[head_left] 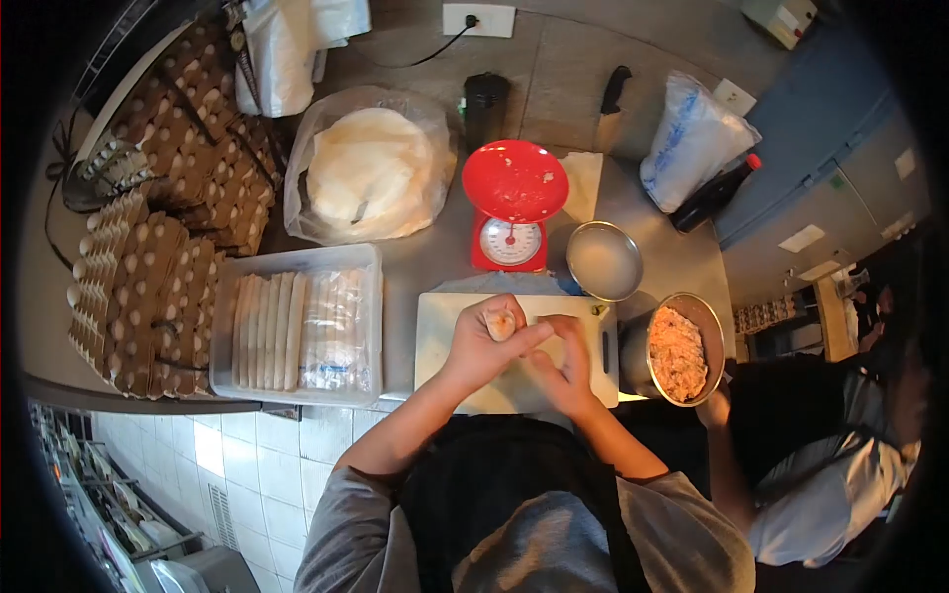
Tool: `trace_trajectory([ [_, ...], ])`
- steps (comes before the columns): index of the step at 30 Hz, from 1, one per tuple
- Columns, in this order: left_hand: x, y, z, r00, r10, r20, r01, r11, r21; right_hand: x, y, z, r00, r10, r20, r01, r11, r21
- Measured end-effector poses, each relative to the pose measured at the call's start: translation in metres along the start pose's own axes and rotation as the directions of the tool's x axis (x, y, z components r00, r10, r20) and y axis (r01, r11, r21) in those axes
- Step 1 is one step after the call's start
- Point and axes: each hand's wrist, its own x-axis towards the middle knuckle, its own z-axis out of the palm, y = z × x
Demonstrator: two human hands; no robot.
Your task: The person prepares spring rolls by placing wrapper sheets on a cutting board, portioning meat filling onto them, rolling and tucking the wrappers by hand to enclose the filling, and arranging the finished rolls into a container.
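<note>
My left hand (482, 344) is closed around a rolled spring roll (499, 323), its end showing orange filling. The rest of the roll is hidden in the palm. Close beside it, my right hand (563, 371) has thumb and fingers bent but apart, near the left thumb; I see nothing held in it. Both hands are above a pale cutting board (450, 381). To the right, a metal bowl (720, 346) contains minced orange filling (677, 356). A smaller metal bowl (605, 262) with whitish liquid stands behind the board. Left of the board, a plastic tub (297, 397) has several pale rolls (265, 331) in it.
A red kitchen scale (511, 237) stands behind the board. Pale round wrappers (366, 163) lie in a plastic bag. Egg trays (148, 296) are stacked at left. A knife (615, 94) is by the wall. At right, a co-worker's hand (714, 407) touches the filling bowl.
</note>
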Motion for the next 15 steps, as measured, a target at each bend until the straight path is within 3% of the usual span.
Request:
trace_trajectory([
  [3,-0.002,0.004,0.018,0.982,0.188,-0.006,-0.180,0.950,0.255,0.009,-0.030,-0.029,0.870,-0.479,-0.119,0.428,0.852,-0.300],
  [6,-0.006,0.007,0.026,0.970,0.234,0.072,-0.244,0.914,0.324,0.020,-0.058,-0.038,0.850,-0.518,0.097,0.499,0.732,-0.464],
  [9,-0.006,0.005,0.029,0.939,0.330,0.100,-0.343,0.861,0.376,0.028,-0.069,-0.042,0.866,-0.482,0.133,0.485,0.747,-0.455],
  [15,-0.009,-0.005,0.028,0.943,0.310,0.123,-0.333,0.865,0.375,0.044,-0.067,-0.042,0.873,-0.420,0.246,0.482,0.816,-0.319],
])
